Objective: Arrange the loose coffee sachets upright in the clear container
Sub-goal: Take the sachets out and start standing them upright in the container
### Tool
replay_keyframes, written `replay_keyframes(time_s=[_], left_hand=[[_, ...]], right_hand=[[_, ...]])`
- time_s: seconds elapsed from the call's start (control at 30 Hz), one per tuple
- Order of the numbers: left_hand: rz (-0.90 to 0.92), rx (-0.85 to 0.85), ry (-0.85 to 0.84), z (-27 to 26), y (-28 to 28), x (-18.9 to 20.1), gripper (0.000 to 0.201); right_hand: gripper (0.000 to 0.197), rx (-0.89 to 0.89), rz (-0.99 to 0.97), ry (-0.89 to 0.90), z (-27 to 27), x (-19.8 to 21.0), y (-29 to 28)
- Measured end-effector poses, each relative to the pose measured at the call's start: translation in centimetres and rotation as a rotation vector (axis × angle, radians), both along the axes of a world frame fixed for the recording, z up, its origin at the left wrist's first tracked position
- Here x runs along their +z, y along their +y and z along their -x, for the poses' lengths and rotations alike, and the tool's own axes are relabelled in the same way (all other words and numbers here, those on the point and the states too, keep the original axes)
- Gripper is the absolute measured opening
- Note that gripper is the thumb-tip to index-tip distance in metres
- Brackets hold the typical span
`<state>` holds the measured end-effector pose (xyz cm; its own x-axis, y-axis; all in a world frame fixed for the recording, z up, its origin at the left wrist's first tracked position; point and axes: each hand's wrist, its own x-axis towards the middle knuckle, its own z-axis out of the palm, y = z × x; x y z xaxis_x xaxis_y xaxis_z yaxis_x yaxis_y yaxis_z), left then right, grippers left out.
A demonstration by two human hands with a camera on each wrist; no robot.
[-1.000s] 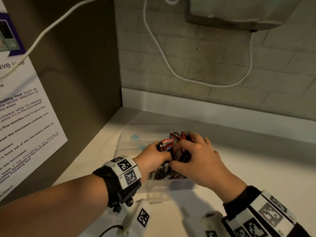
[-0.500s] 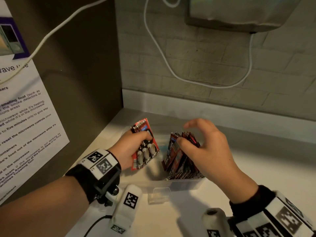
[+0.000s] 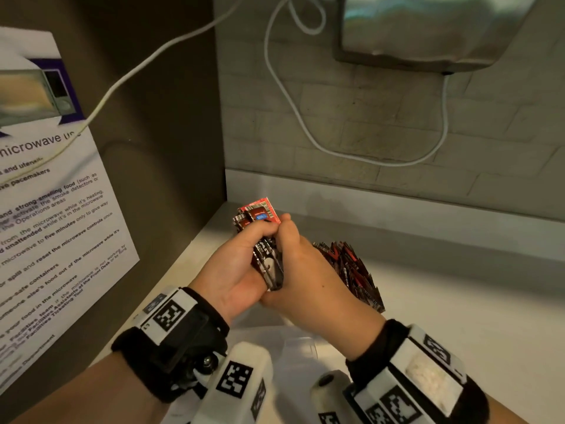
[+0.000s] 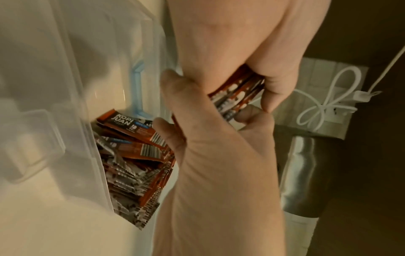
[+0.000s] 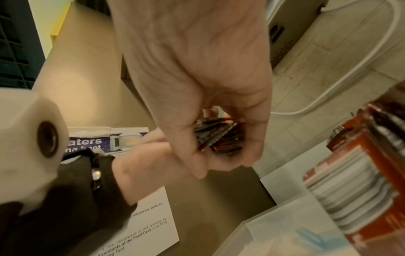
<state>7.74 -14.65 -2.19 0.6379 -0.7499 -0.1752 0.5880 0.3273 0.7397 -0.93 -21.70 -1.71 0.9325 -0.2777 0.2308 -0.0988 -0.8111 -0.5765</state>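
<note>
I've got both hands up over the white table [image 3: 458, 316] now: my left hand [image 3: 235, 270] is curled round a small bundle of red-and-black foil coffee sachets [image 3: 260, 221], and my right hand [image 3: 308, 280] is closed on the same bundle from the other side. Just right of them, a leaning row of sachets [image 3: 351, 270] stands in the clear plastic container [image 4: 65, 86].

Looks like a shared office pantry: a printed microwave-use notice [image 3: 52, 209] mentioning the Front Desk and Facilities team posted on the brown panel at nine o'clock, a steel wall-mounted appliance [image 3: 428, 32] with white cable [image 3: 305, 127] at one o'clock, pale tabletop [image 3: 458, 301] below.
</note>
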Motion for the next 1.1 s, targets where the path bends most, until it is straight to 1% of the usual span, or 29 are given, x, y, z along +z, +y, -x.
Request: replay_keyframes(time_s=[0.07,0.13,0.17,0.2,0.23,0.33,0.4,0.43,0.53,0.6,0.63,0.7,0.77,0.87,0.9,0.93,1.03,1.07,1.1], left_hand=[[0.030,0.042,-0.033,0.2,0.2,0.1,0.042],[0.046,0.159,-0.103,0.0,0.3,-0.1,0.054],[0.057,0.218,-0.154,0.0,0.3,-0.2,0.062],[0.068,0.260,-0.191,0.0,0.4,-0.3,0.065],[0.085,0.279,-0.205,0.0,0.5,-0.4,0.061],[0.103,0.301,-0.175,0.2,0.6,-0.1,0.030],[0.090,0.308,-0.166,-0.1,0.6,-0.4,0.025],[0.095,0.306,-0.162,-0.2,0.7,-0.6,0.027],[0.134,0.275,-0.130,-0.7,1.2,-1.2,0.036],[0.146,0.211,-0.114,-1.0,1.6,-1.5,0.039],[0.144,0.181,-0.119,-1.2,1.8,-1.7,0.038],[0.137,0.170,-0.137,-1.4,2.1,-2.0,0.025],[0.120,0.209,-0.140,-1.5,2.1,-2.2,0.020],[0.090,0.273,-0.103,-1.9,2.0,-2.4,0.020],[0.058,0.280,-0.113,-2.1,2.1,-2.6,0.021],[0.007,0.280,-0.137,-2.2,2.3,-2.8,0.025],[-0.166,0.222,-0.211,-2.5,2.8,-4.0,0.050],[-0.199,0.195,-0.221,-2.4,2.9,-4.5,0.050],[-0.226,0.181,-0.228,-2.3,2.9,-4.9,0.042]], right_hand=[[0.071,0.000,-0.053,-0.038,-0.1,-0.4,-0.2],[0.050,-0.002,-0.123,-0.062,0.1,-0.3,-0.5],[0.050,0.005,-0.150,-0.062,0.2,-0.1,-0.5],[0.052,0.022,-0.175,-0.062,0.2,0.1,-0.4],[0.051,0.038,-0.199,-0.052,0.1,0.1,-0.2],[0.045,0.059,-0.282,-0.040,-0.3,0.1,0.5],[0.048,0.056,-0.308,-0.055,-0.5,-0.2,0.6],[0.049,0.054,-0.325,-0.060,-0.5,-0.3,0.6],[0.040,0.028,-0.378,-0.077,-1.0,-1.0,0.9],[0.040,-0.002,-0.426,-0.085,-1.4,-1.5,1.2],[0.043,-0.007,-0.446,-0.081,-1.5,-1.7,1.5],[0.055,-0.005,-0.460,-0.066,-1.6,-1.7,1.9],[0.060,-0.008,-0.489,-0.057,-1.8,-1.8,2.2],[0.058,-0.030,-0.573,-0.060,-2.3,-2.7,2.8],[0.058,-0.043,-0.600,-0.068,-2.5,-3.1,3.0],[0.055,-0.061,-0.618,-0.079,-2.7,-3.5,3.2],[0.040,-0.148,-0.607,-0.116,-3.4,-4.6,3.3],[0.040,-0.168,-0.594,-0.133,-3.7,-4.9,3.3],[0.040,-0.176,-0.578,-0.142,-3.9,-5.2,3.3]])
